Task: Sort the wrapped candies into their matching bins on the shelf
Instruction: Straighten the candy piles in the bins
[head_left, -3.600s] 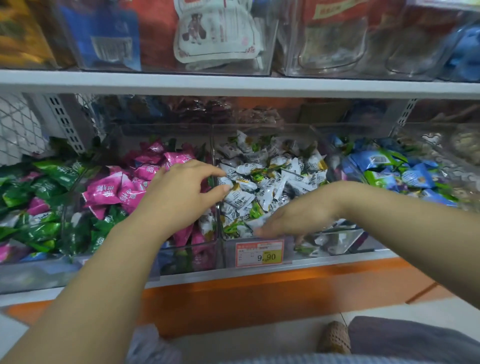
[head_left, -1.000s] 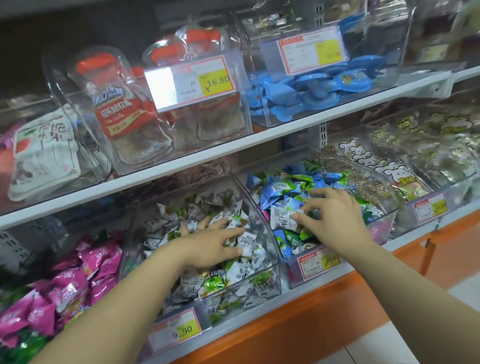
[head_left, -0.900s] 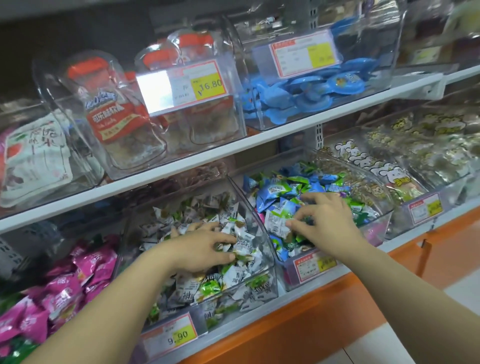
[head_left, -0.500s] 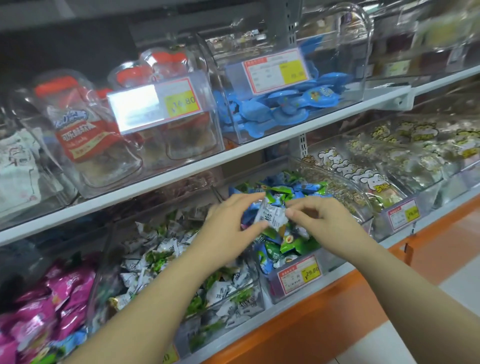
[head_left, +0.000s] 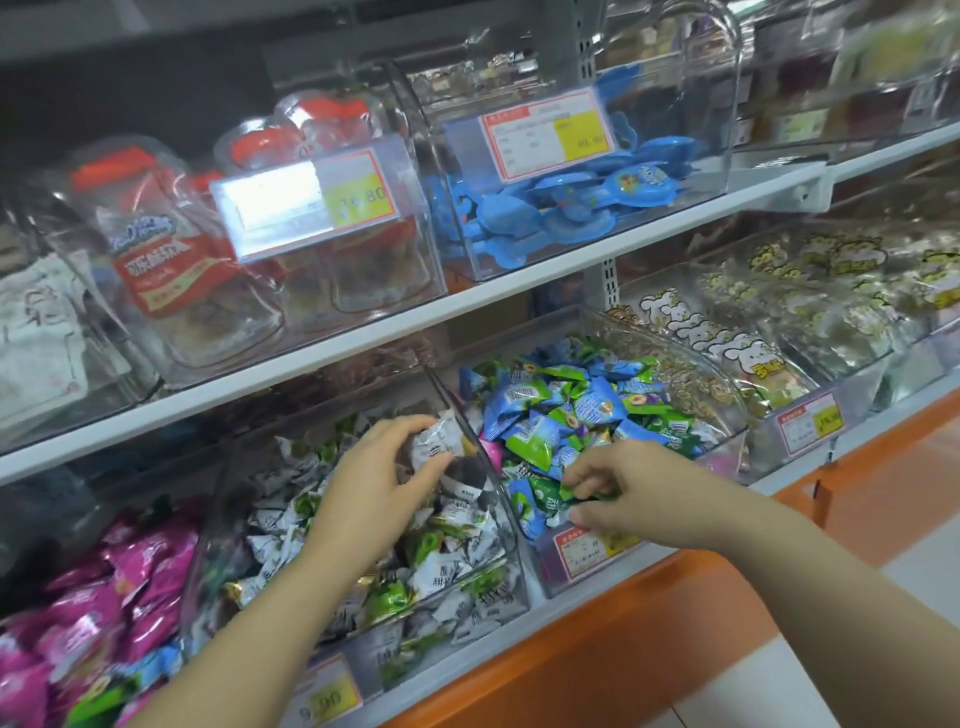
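Note:
My left hand (head_left: 382, 483) pinches a white wrapped candy (head_left: 435, 439) above the clear bin (head_left: 511, 525) that holds white and green candies. My right hand (head_left: 631, 493) reaches into the front of the neighbouring bin (head_left: 727, 415) of blue and green candies (head_left: 566, 410), its fingers curled round a green wrapped candy (head_left: 582, 491). A bin of pink candies (head_left: 104, 582) stands at the far left of the same lower shelf.
The shelf above (head_left: 467, 306) carries clear bins with red-labelled jars (head_left: 171, 260) and blue flat sweets (head_left: 571, 202). Further right on the lower shelf are bins of clear packets printed with white rabbits (head_left: 717, 343). An orange base panel (head_left: 649, 639) runs below the shelf edge.
My left hand took the white candy from my right hand and carried it left over the white-candy bin. My right hand dropped back into the blue-and-green bin and closed on a green candy.

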